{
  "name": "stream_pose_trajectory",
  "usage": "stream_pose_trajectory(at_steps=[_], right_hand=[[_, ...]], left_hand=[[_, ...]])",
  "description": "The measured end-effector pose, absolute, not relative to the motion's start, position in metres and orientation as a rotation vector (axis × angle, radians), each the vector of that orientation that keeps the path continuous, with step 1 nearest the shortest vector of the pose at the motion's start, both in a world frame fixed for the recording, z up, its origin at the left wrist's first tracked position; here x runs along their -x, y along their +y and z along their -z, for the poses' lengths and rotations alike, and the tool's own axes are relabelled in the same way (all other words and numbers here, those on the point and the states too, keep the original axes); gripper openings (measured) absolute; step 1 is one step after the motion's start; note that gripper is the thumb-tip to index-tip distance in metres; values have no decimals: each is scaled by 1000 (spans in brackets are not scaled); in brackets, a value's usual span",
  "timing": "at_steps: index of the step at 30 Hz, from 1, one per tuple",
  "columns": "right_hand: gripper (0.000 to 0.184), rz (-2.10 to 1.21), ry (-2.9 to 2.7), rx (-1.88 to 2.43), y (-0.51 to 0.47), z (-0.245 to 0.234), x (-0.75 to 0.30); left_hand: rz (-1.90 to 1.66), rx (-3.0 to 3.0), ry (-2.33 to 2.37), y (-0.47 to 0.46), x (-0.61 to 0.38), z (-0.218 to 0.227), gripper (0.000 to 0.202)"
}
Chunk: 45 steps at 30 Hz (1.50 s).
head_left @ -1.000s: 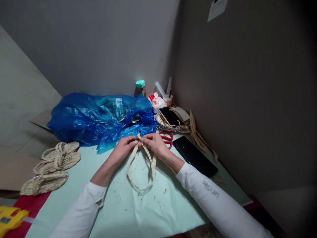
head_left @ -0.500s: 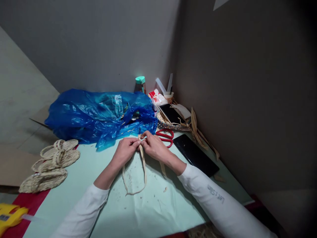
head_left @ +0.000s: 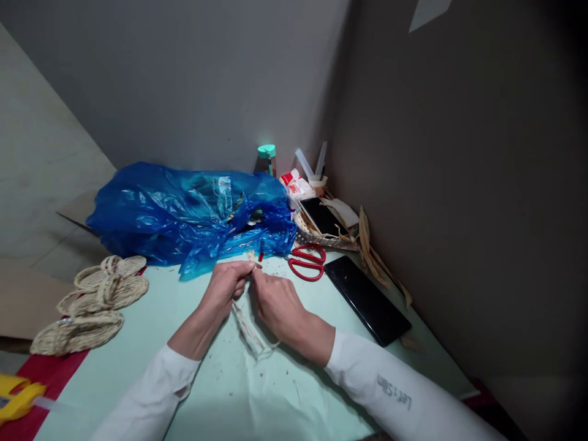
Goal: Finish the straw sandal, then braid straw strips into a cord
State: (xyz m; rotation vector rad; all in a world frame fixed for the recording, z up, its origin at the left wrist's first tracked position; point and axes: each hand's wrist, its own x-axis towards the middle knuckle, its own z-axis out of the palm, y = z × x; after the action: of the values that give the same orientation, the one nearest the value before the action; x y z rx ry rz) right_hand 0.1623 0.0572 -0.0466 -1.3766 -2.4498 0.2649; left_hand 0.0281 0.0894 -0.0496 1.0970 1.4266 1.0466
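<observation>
Slippers (head_left: 78, 334) woven from straw-like fibre lie at our far left, and a crumpled blue plastic bag (head_left: 179, 214) spreads behind them towards the middle. Next comes our left hand (head_left: 220, 297), thumb and index finger clamped on the upper end of a pale fibre strip (head_left: 241, 320); a short tip pokes up past them, while the rest hangs, blurred, between and below our hands. Our right hand (head_left: 282, 309) is curled, its fingertips together with the left's at that same spot; we cannot tell whether it pinches the strip too. We judge it best to hold the left pinch firm and make small, even moves right beside it, since dry fibre may split if jerked, and to let the loose length hang untwisted. Red-handled scissors (head_left: 307, 273) lie near our right knuckles, just beside a black flat device (head_left: 367, 300).
</observation>
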Motion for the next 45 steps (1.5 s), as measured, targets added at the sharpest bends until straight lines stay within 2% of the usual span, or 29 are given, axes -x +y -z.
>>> stream_pose_trajectory(at_steps=[3, 7, 10, 12, 16, 24, 34, 45], right_hand=[[23, -85, -2568, 1356, 51, 51, -157], [23, 70, -2664, 1201, 44, 50, -158], [16, -135, -2681, 1120, 49, 35, -172], [28, -234, -2547, 1304, 63, 21, -184], [26, -154, -2528, 1543, 102, 10, -190], [20, -63, -2676, 1474, 132, 33, -177], [22, -106, -2564, 1577, 150, 26, -194], [23, -431, -2589, 1384, 169, 17, -206]], left_hand=[[-1034, -1028, 1380, 85, -31, 47, 33], [-1062, -987, 1381, 87, -34, 44, 28], [-1143, -982, 1431, 94, -28, 45, 22], [-1196, -989, 1470, 100, -23, 47, 18], [-1222, -1044, 1517, 106, -16, 51, 19], [-1189, -1139, 1532, 108, -14, 55, 17], [-1108, -1136, 1527, 107, -20, 56, 24], [-1057, -1283, 1527, 118, -44, 49, 22]])
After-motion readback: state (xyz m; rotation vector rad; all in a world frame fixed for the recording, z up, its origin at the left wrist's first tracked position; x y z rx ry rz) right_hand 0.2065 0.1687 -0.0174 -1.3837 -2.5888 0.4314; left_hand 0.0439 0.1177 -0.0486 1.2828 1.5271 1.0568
